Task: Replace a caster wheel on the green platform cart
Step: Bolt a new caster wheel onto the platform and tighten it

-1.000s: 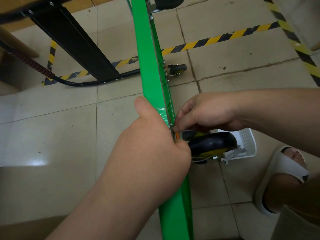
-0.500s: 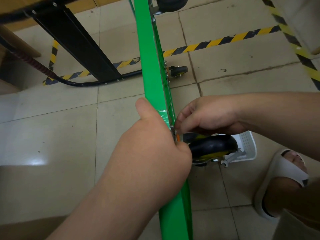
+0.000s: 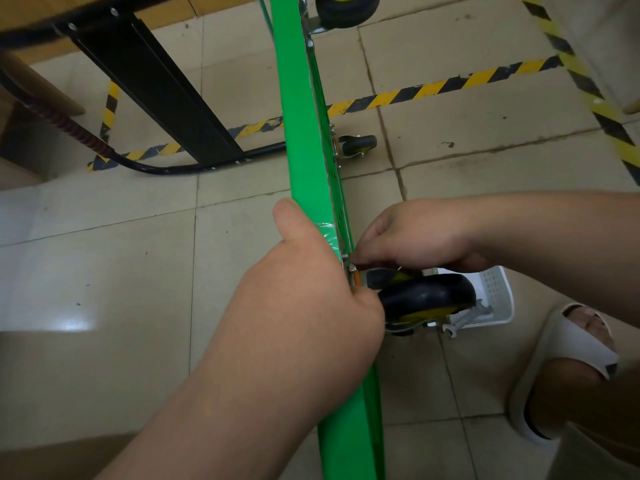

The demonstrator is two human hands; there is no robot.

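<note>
Down the middle of the frame, from top edge to bottom edge, the cart (image 3: pixel 304 150) stands on its side, thin edge toward the camera. At centre the left hand (image 3: pixel 304 299) grips that edge, thumb on the left face and fingers wrapped over to the right. Just right of it the right hand (image 3: pixel 415 233) is curled, its fingertips pinched against the mounting plate of the caster (image 3: pixel 429 296); what they pinch is too small to tell. This black wheel with a yellow hub sticks out to the right from the cart's underside. Behind it a white basket (image 3: pixel 495 289) sits on the floor with a wrench (image 3: pixel 467 317) poking from it. Two more wheels show higher up, one at mid-frame (image 3: pixel 360 144), one at the top edge (image 3: pixel 346 8). A slipper (image 3: pixel 568 348) is at lower right.
</note>
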